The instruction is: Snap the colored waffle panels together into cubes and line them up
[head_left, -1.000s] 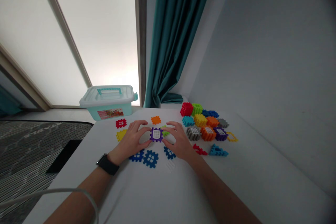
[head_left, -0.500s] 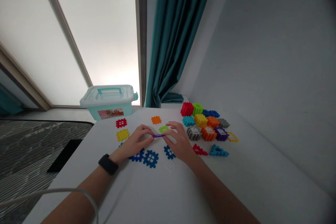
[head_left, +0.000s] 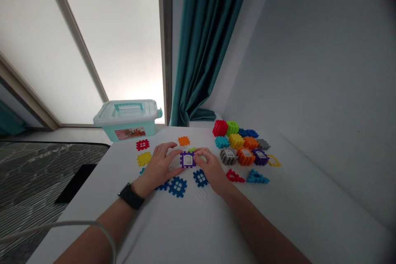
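Near the middle of the frame, the purple plastic block [head_left: 187, 159] could slip sideways if the pressure is uneven, knocking the blue pieces [head_left: 177, 187] just below it on the tabletop [head_left: 216, 222]. That block sits between the left hand [head_left: 159, 167] and right hand [head_left: 212, 169], with the fingers of both closed against its sides

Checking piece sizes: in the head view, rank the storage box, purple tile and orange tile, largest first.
Storage box first. Purple tile and orange tile: purple looks larger but sits nearer the camera, so unsure.
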Available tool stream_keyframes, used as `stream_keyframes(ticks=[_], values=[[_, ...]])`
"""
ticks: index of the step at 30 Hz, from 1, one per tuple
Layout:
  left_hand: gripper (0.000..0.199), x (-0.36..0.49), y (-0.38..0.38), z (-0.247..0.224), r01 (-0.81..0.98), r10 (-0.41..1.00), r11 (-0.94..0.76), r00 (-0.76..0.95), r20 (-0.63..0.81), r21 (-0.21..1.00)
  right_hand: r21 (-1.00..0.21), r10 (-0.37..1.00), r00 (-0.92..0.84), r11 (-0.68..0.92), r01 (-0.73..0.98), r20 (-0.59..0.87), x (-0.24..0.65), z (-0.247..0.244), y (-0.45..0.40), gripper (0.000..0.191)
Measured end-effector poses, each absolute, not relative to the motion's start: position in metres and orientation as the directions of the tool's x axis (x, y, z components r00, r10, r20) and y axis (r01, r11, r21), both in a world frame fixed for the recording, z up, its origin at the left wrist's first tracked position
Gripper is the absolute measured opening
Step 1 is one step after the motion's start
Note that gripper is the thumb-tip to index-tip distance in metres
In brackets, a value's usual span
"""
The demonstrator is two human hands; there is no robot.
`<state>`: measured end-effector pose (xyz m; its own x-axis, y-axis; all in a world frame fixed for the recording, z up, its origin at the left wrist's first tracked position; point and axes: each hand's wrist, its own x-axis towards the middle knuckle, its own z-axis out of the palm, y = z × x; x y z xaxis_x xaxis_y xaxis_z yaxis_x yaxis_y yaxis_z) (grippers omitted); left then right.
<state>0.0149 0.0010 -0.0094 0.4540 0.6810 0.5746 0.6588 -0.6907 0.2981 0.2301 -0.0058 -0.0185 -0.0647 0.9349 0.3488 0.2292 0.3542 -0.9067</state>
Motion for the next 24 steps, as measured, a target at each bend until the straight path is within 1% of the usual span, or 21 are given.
stream_keyframes(ticks=[3, 5, 8, 10, 12, 15, 24], values=[[0.042, 0.014, 0.003, -0.01, 0.644, 0.69, -0.688, 0.44, 0.575, 0.333, -0.889, 0.925, -0.052, 0.375, 0.264, 0.375, 0.229, -0.018, -0.007, 0.016], [0.044, 0.013, 0.004, -0.011, 0.62, 0.707, -0.68, 0.411, 0.576, 0.392, -0.831, 0.89, -0.058, 0.443, 0.336, 0.451, 0.23, -0.015, -0.009, 0.015], [0.045, 0.013, 0.005, -0.012, 0.575, 0.733, -0.661, 0.359, 0.577, 0.483, -0.644, 0.783, -0.193, 0.603, 0.47, 0.592, 0.233, -0.008, -0.012, 0.033], [0.046, 0.013, 0.005, -0.011, 0.553, 0.744, -0.654, 0.348, 0.571, 0.516, -0.526, 0.718, -0.304, 0.677, 0.515, 0.627, 0.236, -0.005, -0.013, 0.042], [0.045, 0.014, 0.004, -0.01, 0.542, 0.75, -0.651, 0.351, 0.561, 0.532, -0.465, 0.688, -0.36, 0.706, 0.534, 0.631, 0.238, -0.004, -0.013, 0.044], [0.045, 0.015, 0.002, -0.008, 0.538, 0.755, -0.647, 0.355, 0.551, 0.54, -0.439, 0.681, -0.376, 0.71, 0.55, 0.629, 0.24, -0.006, -0.012, 0.042], [0.04, 0.021, -0.001, -0.005, 0.519, 0.756, -0.649, 0.356, 0.55, 0.556, -0.425, 0.679, -0.371, 0.706, 0.567, 0.633, 0.241, -0.004, -0.013, 0.038]])
